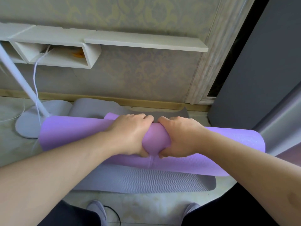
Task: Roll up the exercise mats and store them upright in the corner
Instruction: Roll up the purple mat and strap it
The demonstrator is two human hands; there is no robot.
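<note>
Squeezing purple mat [228, 144] roll mid-length, left hand [130, 134] and right hand [180, 136] grips wrapped round it; grey mat [146, 181] flat on floor, unrolled; nothing stored yet.

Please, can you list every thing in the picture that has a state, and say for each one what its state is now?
purple mat: rolled, lying sideways, squeezed at its middle.
left hand: grip curled round the purple mat.
right hand: grip curled round the purple mat.
grey mat: flat on the floor under the purple mat, far part bunched by the wall.
floor lamp: standing on its round base, pole tilted.
white shelf: fixed on the wall.
</note>
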